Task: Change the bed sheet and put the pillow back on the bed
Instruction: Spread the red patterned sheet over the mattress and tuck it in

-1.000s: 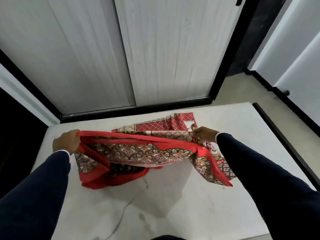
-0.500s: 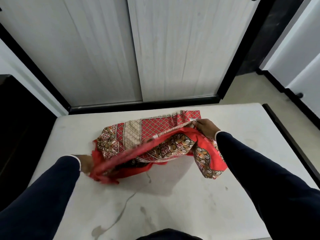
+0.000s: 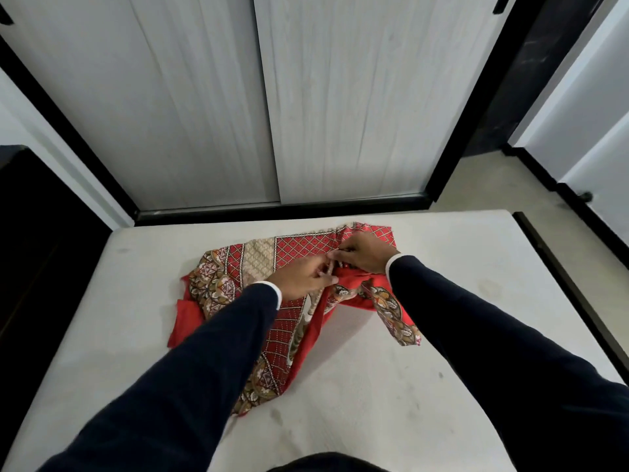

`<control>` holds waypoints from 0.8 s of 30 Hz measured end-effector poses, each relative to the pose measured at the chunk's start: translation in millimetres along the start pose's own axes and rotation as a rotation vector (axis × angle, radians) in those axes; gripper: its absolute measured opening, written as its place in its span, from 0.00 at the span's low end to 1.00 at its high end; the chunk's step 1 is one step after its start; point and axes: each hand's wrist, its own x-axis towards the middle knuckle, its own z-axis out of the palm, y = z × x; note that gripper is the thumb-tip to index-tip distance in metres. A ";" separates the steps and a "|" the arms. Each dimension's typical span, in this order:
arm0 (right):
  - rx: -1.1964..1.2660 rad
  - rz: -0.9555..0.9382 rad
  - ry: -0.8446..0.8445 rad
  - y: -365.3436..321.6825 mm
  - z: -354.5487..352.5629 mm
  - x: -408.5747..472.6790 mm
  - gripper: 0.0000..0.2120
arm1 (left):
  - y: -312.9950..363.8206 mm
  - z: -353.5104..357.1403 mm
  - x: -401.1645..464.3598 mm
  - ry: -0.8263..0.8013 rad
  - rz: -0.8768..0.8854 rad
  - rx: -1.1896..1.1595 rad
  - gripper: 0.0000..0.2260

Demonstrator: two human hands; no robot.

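While our two hands meet over the far middle of the bare mattress (image 3: 425,369), we work at a crumpled red patterned bed sheet (image 3: 296,247) that lies bunched on it. Our left hand (image 3: 301,275) comes in from the lower left, its fingers curled and pinching a fold of the cloth near the top of the heap. Our right hand (image 3: 366,252) reaches in from the right, knuckles up, its fingertips pinching the same edge, so that the two hands touch or nearly touch at the fingers. Both arms wear dark navy sleeves (image 3: 510,352) with a thin white cuff showing at each wrist.

From the hands, the sheet trails toward us in a long strip of red diamond print and floral border, partly under our left forearm. A second tail of it runs out to the right beneath our right wrist, and a plain red corner pokes out on the left side.

White and lightly stained, the mattress carries faint marks near its right edge. Beyond its far end stand pale grey sliding wardrobe doors (image 3: 204,107) in a black frame. A beige floor (image 3: 493,189) shows to the right, along with white walls and black skirting.
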 end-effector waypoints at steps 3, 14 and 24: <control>0.037 -0.026 -0.040 -1.5 -8.0 -4.1 0.23 | 6.8 4.0 9.6 0.142 0.048 0.011 0.06; 0.547 -0.054 -0.257 -17.0 -26.4 -41.4 0.21 | -68.3 26.7 -7.1 0.103 -0.183 0.442 0.06; -0.217 0.306 -0.161 26.5 -34.1 -16.4 0.07 | -29.2 -74.2 -23.6 0.964 -0.232 0.188 0.03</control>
